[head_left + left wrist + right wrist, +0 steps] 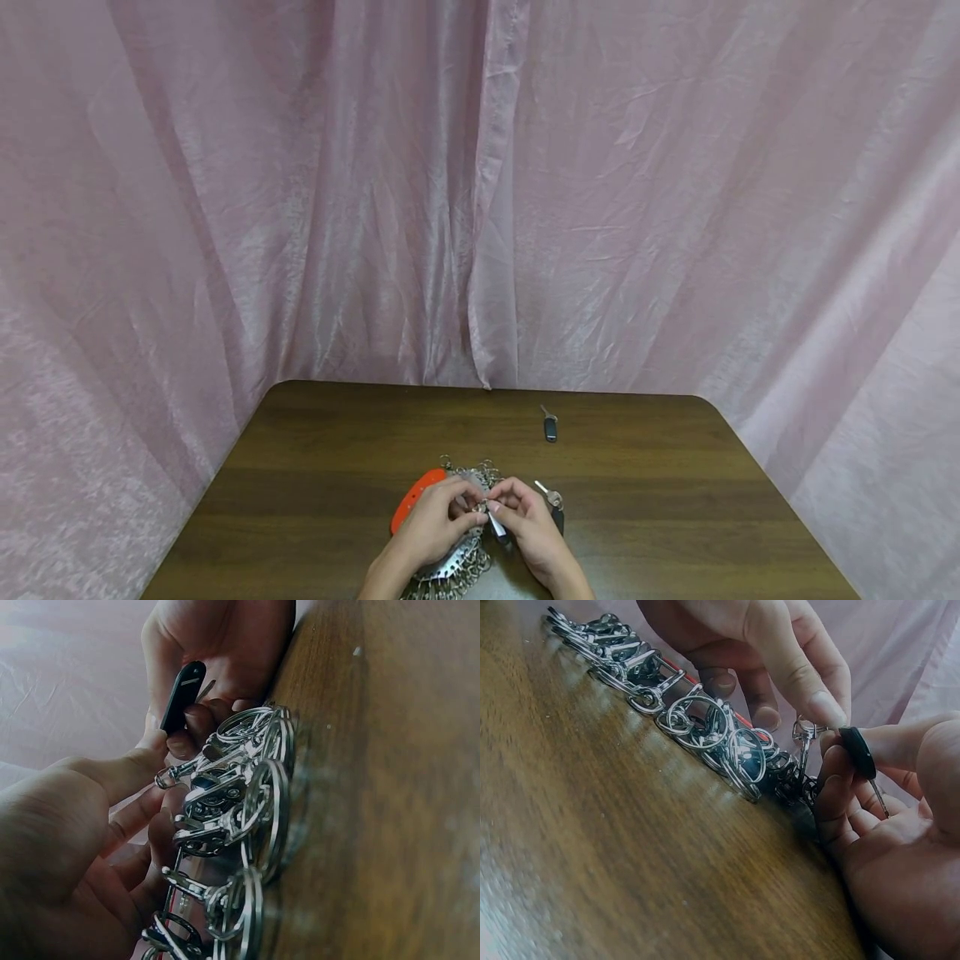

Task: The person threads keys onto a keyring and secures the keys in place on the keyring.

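A black key tag point(857, 752) with a thin metal key point(880, 798) is held between the fingers and thumb of my right hand point(528, 527). My left hand point(435, 518) meets it at the tag's end, its thumb and fingers pinching a small metal clasp point(805, 732). That clasp belongs to a dense row of silver clasps and split rings point(266, 810) around the rim of a perforated metal disc point(447, 563). The left hand and wrist cover much of the disc. An orange-red flat piece point(411, 502) shows beside the left hand.
A second key with a black tag point(555, 504) lies just right of my right hand on the brown wooden table point(675, 500). Farther back lies another tagged key point(551, 428). Pink curtains point(600, 208) hang behind and beside the table.
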A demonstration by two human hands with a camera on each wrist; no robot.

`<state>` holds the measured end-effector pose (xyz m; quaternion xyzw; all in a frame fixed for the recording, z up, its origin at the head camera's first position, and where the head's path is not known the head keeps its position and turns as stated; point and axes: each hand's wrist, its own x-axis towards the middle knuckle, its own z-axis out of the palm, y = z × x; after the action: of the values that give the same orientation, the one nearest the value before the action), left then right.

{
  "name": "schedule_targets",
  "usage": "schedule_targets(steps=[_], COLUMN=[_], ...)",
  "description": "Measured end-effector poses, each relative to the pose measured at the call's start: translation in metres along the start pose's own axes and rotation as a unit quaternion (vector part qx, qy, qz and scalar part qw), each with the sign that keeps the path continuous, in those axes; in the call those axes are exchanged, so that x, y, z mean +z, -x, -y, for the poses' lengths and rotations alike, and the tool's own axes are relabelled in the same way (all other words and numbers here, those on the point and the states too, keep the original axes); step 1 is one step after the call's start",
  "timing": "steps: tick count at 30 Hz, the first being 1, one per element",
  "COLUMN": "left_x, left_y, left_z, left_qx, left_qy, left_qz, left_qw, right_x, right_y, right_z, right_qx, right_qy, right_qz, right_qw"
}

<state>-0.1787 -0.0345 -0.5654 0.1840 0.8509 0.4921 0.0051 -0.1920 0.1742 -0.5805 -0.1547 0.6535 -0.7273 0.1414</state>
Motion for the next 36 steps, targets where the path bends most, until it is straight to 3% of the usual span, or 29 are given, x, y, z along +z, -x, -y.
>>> schedule_targets(steps=[36], left_x=[-0.0001], left_y=[0.0], left_z=[0.0019], left_qx=[-0.009], left_qy=[0.017], left_qz=[0.006], left_qw=[0.9998], right_x=[0.0017], right_y=[0.0003], right_z=[0.0036], right_qx=[0.008], right_qy=[0.005], right_qz=[-0.004], right_qw=[1.0])
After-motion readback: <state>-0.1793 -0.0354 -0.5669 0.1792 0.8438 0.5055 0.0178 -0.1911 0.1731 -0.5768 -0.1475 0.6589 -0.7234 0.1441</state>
